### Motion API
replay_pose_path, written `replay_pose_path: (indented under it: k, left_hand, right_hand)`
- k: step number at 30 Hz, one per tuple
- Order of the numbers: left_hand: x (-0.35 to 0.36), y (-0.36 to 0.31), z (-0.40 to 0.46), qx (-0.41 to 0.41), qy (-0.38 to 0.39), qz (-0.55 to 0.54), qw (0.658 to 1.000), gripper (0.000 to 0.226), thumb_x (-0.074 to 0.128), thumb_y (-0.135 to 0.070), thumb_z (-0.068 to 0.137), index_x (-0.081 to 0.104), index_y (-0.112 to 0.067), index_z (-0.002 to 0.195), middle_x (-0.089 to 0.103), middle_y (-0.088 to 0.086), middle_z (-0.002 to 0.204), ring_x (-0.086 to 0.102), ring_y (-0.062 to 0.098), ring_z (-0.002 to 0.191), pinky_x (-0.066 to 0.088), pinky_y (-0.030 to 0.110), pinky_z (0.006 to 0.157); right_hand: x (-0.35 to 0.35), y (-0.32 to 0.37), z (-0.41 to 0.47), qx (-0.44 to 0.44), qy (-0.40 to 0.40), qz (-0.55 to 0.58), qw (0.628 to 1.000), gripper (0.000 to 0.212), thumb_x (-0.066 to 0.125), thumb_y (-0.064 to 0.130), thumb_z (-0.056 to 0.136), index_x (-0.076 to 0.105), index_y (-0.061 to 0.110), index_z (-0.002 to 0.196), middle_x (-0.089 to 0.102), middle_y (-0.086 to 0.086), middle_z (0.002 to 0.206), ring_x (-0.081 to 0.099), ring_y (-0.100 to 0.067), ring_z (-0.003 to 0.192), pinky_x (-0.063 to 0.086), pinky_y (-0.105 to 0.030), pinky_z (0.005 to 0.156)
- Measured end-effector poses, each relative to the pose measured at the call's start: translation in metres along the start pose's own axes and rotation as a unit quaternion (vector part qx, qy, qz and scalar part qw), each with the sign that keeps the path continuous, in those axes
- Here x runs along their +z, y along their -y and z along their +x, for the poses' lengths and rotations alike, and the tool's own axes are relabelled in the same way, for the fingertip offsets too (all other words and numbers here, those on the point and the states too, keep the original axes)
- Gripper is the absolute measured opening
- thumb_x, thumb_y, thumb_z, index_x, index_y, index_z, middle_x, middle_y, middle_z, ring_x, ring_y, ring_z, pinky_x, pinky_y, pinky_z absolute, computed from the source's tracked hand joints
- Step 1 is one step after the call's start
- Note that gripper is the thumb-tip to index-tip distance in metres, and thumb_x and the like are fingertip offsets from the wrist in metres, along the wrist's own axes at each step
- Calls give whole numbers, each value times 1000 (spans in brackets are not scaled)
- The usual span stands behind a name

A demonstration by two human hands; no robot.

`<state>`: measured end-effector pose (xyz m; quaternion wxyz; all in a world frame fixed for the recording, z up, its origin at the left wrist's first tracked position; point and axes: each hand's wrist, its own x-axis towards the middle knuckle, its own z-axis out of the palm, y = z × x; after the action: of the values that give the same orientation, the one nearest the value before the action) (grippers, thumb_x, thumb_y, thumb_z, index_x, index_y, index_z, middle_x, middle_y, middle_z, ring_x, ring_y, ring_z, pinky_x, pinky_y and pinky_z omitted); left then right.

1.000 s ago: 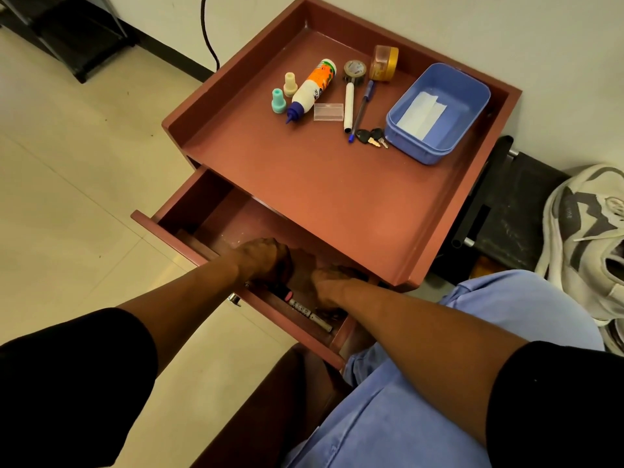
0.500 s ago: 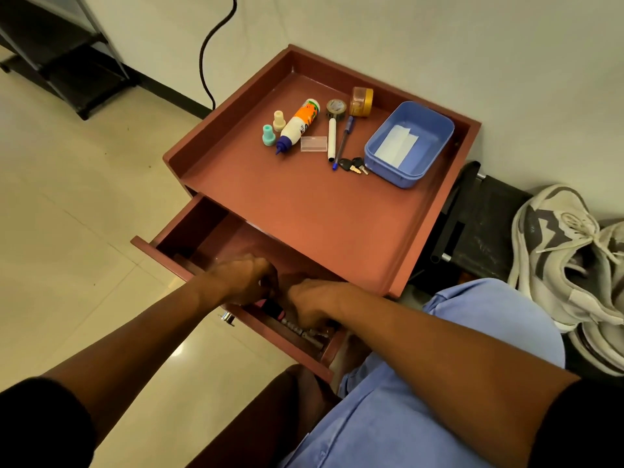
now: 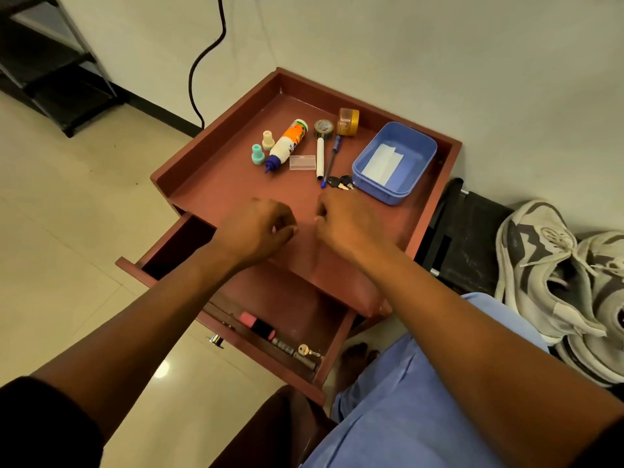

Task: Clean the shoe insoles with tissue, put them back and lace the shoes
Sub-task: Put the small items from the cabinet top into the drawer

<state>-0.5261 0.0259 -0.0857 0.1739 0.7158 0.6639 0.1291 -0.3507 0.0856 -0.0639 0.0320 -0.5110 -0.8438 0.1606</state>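
Hovering over the red table (image 3: pixel 236 184), the left hand (image 3: pixel 256 231) and right hand (image 3: pixel 344 221) are curled — holding nothing I can see — beside two shoes (image 3: pixel 553 275).

Both arms extended forward, hands raised side by side.
Left hand (image 3: pixel 258 228) and right hand (image 3: pixel 344 219) near each other but apart, backs up, fingers curled inward; nothing visibly held in either.

We look down from our head-worn camera, close over a red side table (image 3: pixel 209 170), facing the wall (image 3: pixel 439 62).
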Motion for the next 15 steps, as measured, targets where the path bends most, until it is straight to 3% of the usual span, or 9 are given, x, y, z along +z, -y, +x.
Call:
replay_pose_path:
  k: [3,6,12,15]
  left_hand:
    - [5,-7,27,-18,-55,-4,998,19,62,-36,99,73,-24,109,70,-8,101,61,8,81,50,26,65]
    - [13,-9,44,-50,-87,-6,995,18,60,-36,98,71,-28,109,70,-9,104,62,10,84,43,24,59]
    - [34,-7,47,-90,-110,-15,990,19,56,-30,98,70,-28,110,67,-9,108,52,6,90,38,19,59]
    - [39,-5,40,-90,-137,-3,986,22,55,-28,96,71,-26,111,70,-7,109,58,10,95,49,27,71]
  right_hand:
    - [-2,-10,24,-4,-39,-72,997,34,59,9,96,61,13,129,62,-13,124,63,-35,109,57,-46,87]
    - [-2,-16,40,-27,-52,-131,990,35,57,7,98,59,9,133,58,-16,129,62,-37,112,54,-45,90]
    - [5,-20,62,-28,-22,-180,983,33,56,5,100,59,8,132,61,-19,127,63,-36,114,54,-44,91]
    - [7,-20,69,-37,-11,-186,982,32,54,5,100,59,7,132,63,-19,125,62,-35,113,54,-45,90]
